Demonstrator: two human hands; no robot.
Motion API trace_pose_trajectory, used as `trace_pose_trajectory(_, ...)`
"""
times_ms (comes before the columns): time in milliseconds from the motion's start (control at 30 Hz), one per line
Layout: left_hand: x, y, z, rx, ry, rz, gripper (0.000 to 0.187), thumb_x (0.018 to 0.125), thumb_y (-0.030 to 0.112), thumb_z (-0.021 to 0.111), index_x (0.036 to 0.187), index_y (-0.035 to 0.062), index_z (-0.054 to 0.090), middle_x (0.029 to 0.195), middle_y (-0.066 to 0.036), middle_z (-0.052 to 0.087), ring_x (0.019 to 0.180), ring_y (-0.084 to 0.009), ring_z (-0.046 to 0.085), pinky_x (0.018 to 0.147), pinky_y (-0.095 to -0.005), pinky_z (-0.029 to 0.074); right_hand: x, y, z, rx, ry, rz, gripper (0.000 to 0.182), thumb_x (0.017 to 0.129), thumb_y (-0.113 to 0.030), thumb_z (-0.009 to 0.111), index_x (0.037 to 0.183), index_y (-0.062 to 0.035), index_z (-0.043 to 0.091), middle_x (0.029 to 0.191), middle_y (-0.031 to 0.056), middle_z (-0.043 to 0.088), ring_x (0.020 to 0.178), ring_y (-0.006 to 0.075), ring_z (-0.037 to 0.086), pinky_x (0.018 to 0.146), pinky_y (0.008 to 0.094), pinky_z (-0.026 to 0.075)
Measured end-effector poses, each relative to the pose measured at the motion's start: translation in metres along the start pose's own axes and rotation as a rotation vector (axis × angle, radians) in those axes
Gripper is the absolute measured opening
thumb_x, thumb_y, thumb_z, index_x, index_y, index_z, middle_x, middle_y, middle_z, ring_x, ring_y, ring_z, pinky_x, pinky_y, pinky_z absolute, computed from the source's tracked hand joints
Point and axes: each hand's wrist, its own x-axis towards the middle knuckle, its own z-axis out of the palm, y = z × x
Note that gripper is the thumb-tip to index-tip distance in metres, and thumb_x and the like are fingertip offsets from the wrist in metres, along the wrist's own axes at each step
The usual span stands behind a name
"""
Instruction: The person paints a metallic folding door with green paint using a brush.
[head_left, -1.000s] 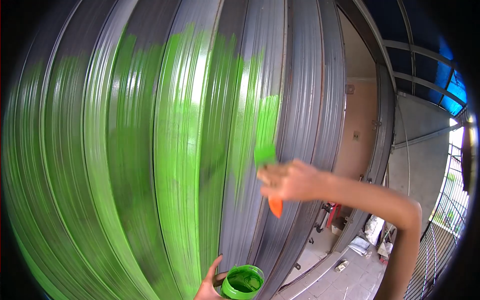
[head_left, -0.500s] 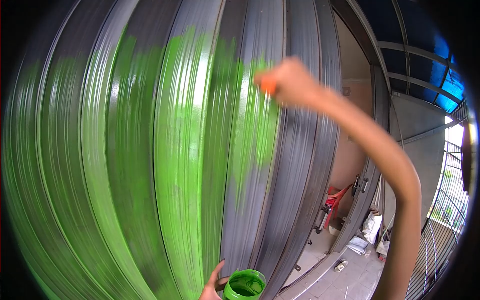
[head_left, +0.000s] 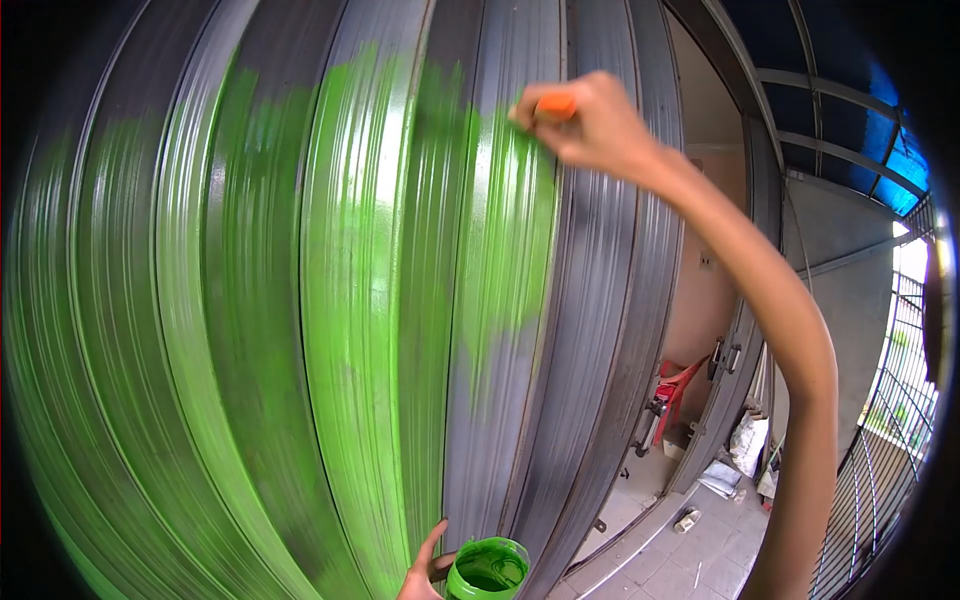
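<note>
My right hand [head_left: 590, 122] is closed around the orange handle of a paintbrush [head_left: 556, 106], up against the ribbed metal door [head_left: 500, 385]. My fingers hide the bristles. Fresh, wet-looking green paint [head_left: 360, 200] coats much of the grey panels and ends in ragged streaks near the top. Below the hand, the painted strip stops partway down, with bare grey metal under it. At the bottom edge my left hand [head_left: 425, 575] grips a clear tub of green paint [head_left: 488, 570], its fingers partly behind the tub.
Right of the panels is a doorway with a latch [head_left: 650, 425] and a red chair [head_left: 680, 390] inside. White sacks [head_left: 748, 440] and a small pale object [head_left: 687, 520] lie on the tiled floor [head_left: 700, 550]. A barred metal gate [head_left: 880, 450] stands at far right.
My right hand has moved up and slightly right with the paintbrush. Green paint reaches the panel's right edge near the hand. My left hand and the tub stay in nearly the same place.
</note>
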Motion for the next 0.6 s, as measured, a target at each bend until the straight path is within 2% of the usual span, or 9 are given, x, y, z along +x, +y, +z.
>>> trace_pose_trajectory(100, -0.001, -0.004, 0.000, 0.002, 0.005, 0.024, 0.140, 0.043, 0.011, 0.096, 0.152, 0.0123, 0.008, 0.128, -0.020, 0.056, 0.119, -0.0306, 0.056, 0.102, -0.0473, 0.045, -0.009, 0.013, -0.004, -0.161, 0.031, -0.131, 0.017, 0.067, 0.004, 0.061, 0.075, -0.0115, 0.065, 0.062, 0.0048, 0.063, 0.051, 0.0196, 0.061, 0.049, 0.0318, 0.050)
trace_pose_trajectory(200, -0.002, -0.005, 0.000, -0.003, 0.021, 0.016, 0.139, 0.044, 0.010, 0.096, 0.152, 0.0122, 0.008, 0.128, -0.020, 0.057, 0.119, -0.0303, 0.056, 0.102, -0.0472, 0.045, -0.079, -0.065, 0.026, -0.111, -0.379, -0.167, 0.016, 0.065, 0.001, 0.063, 0.072, -0.0118, 0.057, 0.072, 0.0062, 0.064, 0.059, 0.0230, 0.065, 0.051, 0.0363, 0.053)
trace_pose_trajectory(233, -0.002, -0.006, -0.001, 0.019, 0.024, 0.028, 0.139, 0.044, 0.010, 0.096, 0.152, 0.0122, 0.008, 0.128, -0.020, 0.057, 0.119, -0.0302, 0.056, 0.102, -0.0471, 0.045, -0.099, -0.095, 0.026, -0.042, -0.396, -0.254, 0.014, 0.066, -0.003, 0.064, 0.071, -0.0119, 0.055, 0.074, 0.0065, 0.064, 0.057, 0.0227, 0.065, 0.051, 0.0371, 0.054)
trace_pose_trajectory(300, -0.002, -0.010, -0.004, 0.062, 0.035, 0.053, 0.138, 0.044, 0.009, 0.095, 0.151, 0.0122, 0.008, 0.128, -0.020, 0.056, 0.119, -0.0300, 0.056, 0.102, -0.0469, 0.045, -0.132, -0.126, 0.034, 0.208, -0.509, -0.189, 0.011, 0.067, -0.004, 0.062, 0.072, -0.0111, 0.056, 0.067, 0.0067, 0.062, 0.053, 0.0205, 0.064, 0.049, 0.0358, 0.051)
trace_pose_trajectory(400, -0.001, -0.016, -0.008, 0.086, 0.024, 0.087, 0.139, 0.043, 0.008, 0.096, 0.152, 0.0121, 0.008, 0.128, -0.020, 0.056, 0.118, -0.0300, 0.056, 0.102, -0.0468, 0.046, -0.107, -0.096, 0.022, 0.421, -0.454, -0.061, 0.011, 0.068, 0.000, 0.059, 0.074, -0.0098, 0.058, 0.058, 0.0067, 0.060, 0.048, 0.0180, 0.061, 0.046, 0.0334, 0.047)
trace_pose_trajectory(467, -0.001, -0.011, -0.002, 0.080, 0.025, 0.071, 0.140, 0.043, 0.008, 0.096, 0.152, 0.0122, 0.008, 0.128, -0.020, 0.056, 0.118, -0.0299, 0.056, 0.102, -0.0469, 0.046, -0.072, -0.053, 0.011, 0.380, -0.318, 0.022, 0.013, 0.069, 0.001, 0.056, 0.073, -0.0095, 0.061, 0.051, 0.0059, 0.056, 0.046, 0.0159, 0.058, 0.044, 0.0305, 0.043)
trace_pose_trajectory(533, 0.000, -0.005, 0.005, 0.051, 0.026, 0.034, 0.140, 0.043, 0.008, 0.096, 0.152, 0.0123, 0.008, 0.128, -0.020, 0.057, 0.118, -0.0298, 0.056, 0.101, -0.0470, 0.046, -0.036, -0.009, -0.001, 0.252, -0.102, 0.040, 0.010, 0.069, 0.001, 0.058, 0.070, -0.0080, 0.063, 0.051, 0.0048, 0.057, 0.045, 0.0148, 0.056, 0.045, 0.0281, 0.043)
trace_pose_trajectory(567, -0.001, -0.002, 0.009, 0.023, 0.027, 0.004, 0.140, 0.043, 0.009, 0.096, 0.152, 0.0125, 0.007, 0.128, -0.019, 0.057, 0.118, -0.0297, 0.056, 0.101, -0.0470, 0.046, -0.019, -0.002, -0.019, 0.077, -0.137, 0.074, 0.014, 0.069, 0.005, 0.057, 0.072, -0.0076, 0.063, 0.052, 0.0047, 0.059, 0.045, 0.0147, 0.057, 0.045, 0.0286, 0.043)
trace_pose_trajectory(600, -0.001, -0.001, 0.011, -0.005, 0.030, -0.025, 0.140, 0.043, 0.009, 0.096, 0.152, 0.0126, 0.007, 0.128, -0.019, 0.057, 0.119, -0.0296, 0.056, 0.101, -0.0470, 0.047, -0.017, 0.004, -0.017, 0.006, -0.082, 0.014, 0.016, 0.069, 0.005, 0.057, 0.073, -0.0084, 0.063, 0.053, 0.0046, 0.059, 0.046, 0.0149, 0.058, 0.045, 0.0287, 0.044)
